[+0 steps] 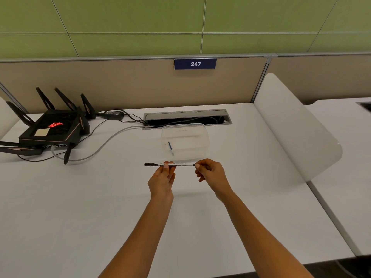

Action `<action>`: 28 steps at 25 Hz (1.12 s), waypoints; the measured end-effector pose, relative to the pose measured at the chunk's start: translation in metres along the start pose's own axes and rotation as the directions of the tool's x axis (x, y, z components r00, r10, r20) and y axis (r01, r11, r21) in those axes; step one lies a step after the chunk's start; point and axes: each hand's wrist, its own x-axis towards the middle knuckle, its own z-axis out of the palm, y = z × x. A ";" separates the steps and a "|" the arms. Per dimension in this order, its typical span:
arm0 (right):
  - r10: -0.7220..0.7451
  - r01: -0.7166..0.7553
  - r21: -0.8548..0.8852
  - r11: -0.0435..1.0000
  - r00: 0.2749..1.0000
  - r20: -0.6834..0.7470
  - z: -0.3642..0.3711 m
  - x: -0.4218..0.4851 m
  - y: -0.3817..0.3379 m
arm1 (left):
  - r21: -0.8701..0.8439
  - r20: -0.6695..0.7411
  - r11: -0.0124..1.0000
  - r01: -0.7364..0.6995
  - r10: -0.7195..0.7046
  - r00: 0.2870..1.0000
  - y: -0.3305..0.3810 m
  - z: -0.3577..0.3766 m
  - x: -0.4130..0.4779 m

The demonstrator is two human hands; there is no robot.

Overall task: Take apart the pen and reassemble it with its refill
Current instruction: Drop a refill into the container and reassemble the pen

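Observation:
A slim white pen [180,164] with a black cap at its left end lies level in the air above the white desk. My left hand [163,177] pinches the barrel just right of the cap. At the pen's right end, the fingertips of my right hand [210,173] grip the tip. Just behind the pen stands a clear plastic container [185,143], and a thin blue refill [170,147] lies inside it.
A black router [52,129] with several antennas sits at the back left, its cables trailing to a cable tray slot [186,117] in the desk. A white divider panel [291,127] rises on the right. The beige partition wall carries a "247" sign [195,63].

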 end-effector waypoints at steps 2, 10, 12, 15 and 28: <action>0.010 -0.010 -0.065 0.998 1.000 0.013 0.000 0.002 -0.001 | 0.006 0.000 1.000 0.002 -0.002 1.000 -0.001 0.000 0.000; 0.080 -0.072 -0.123 0.990 0.995 0.061 0.004 0.002 -0.005 | 0.010 0.007 1.000 -0.003 0.003 1.000 0.000 0.002 0.000; 0.045 -0.043 -0.090 0.995 0.999 0.022 0.003 0.001 -0.005 | 0.001 0.002 1.000 -0.005 0.005 1.000 0.000 0.003 0.001; -0.007 0.008 0.048 0.999 1.000 -0.011 0.000 0.001 -0.004 | 0.000 -0.008 1.000 0.001 -0.001 1.000 -0.001 0.003 0.002; 0.015 -0.008 0.139 0.990 0.999 -0.050 -0.003 0.000 -0.003 | -0.016 -0.022 1.000 -0.006 0.006 1.000 -0.002 0.004 0.002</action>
